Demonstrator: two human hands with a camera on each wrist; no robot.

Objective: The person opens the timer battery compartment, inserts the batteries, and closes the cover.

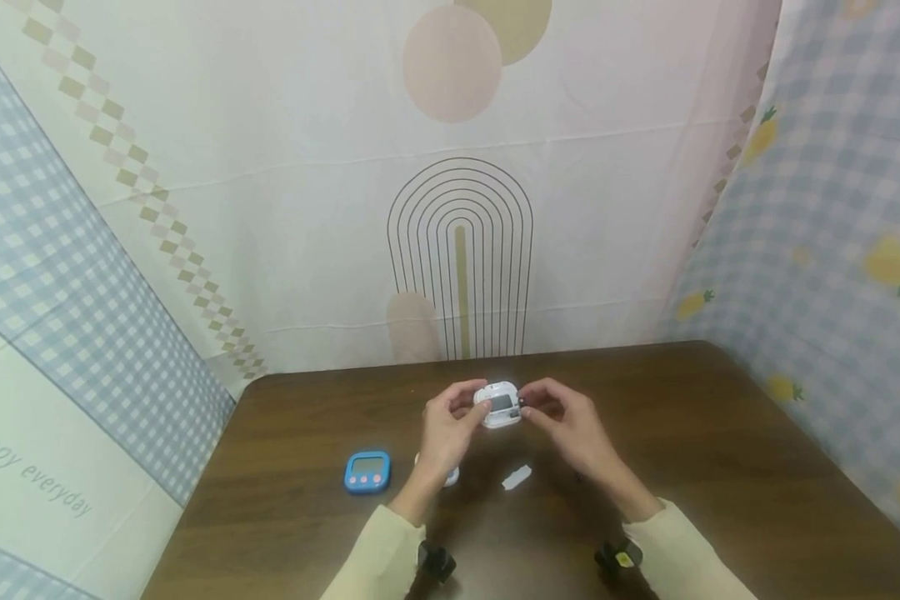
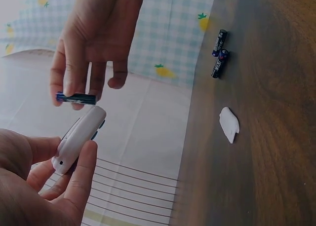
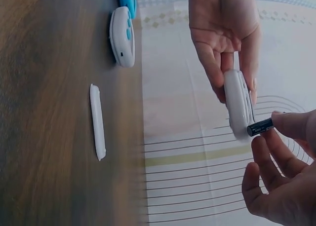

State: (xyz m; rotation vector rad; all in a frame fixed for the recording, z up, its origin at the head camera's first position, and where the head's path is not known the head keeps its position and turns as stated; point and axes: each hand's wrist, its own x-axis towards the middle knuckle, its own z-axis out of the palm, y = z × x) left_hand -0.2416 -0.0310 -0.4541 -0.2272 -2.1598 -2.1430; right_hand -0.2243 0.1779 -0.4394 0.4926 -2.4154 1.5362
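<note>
A white digital timer with teal buttons is held by my left hand, thumb on one face and fingers on the other. In the head view it shows a face with a dark grey rectangle and a small opening at the lower right. Between thumb and fingers, my right hand pinches a small dark battery. The battery's end is right beside the timer's edge; whether they touch I cannot tell. A white battery cover lies on the table below the hands.
On the brown table, a blue timer lies left of the hands. A second white timer is partly hidden by the left wrist in the head view. Two loose batteries lie together in the left wrist view. Patterned curtains surround the table.
</note>
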